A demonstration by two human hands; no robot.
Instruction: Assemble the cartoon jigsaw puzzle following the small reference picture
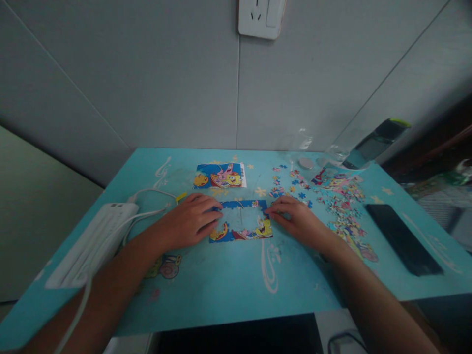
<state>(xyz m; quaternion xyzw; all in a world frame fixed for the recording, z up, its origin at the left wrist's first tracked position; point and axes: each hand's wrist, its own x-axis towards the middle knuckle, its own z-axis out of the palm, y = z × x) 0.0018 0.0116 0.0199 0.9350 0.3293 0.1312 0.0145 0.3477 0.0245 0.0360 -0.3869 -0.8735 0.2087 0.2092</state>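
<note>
A partly assembled jigsaw puzzle [241, 235] lies flat on the light blue table in front of me. Its joined border pieces form a frame with bare tabletop inside. My left hand [194, 220] rests palm down over the frame's left side, fingers stretched out and covering part of that edge. At the upper right side of the frame, my right hand [297, 219] has thumb and forefinger closed together; anything between them is too small to make out. Behind the puzzle lies a printed reference picture [220, 176] with cartoon figures.
Loose puzzle pieces [344, 206] are spread at the right, with a black phone [403, 239] beyond them. A white power strip [94, 243] with cables stands at the left. Clear plastic containers and a round lid [306, 163] sit at the back right, before the wall.
</note>
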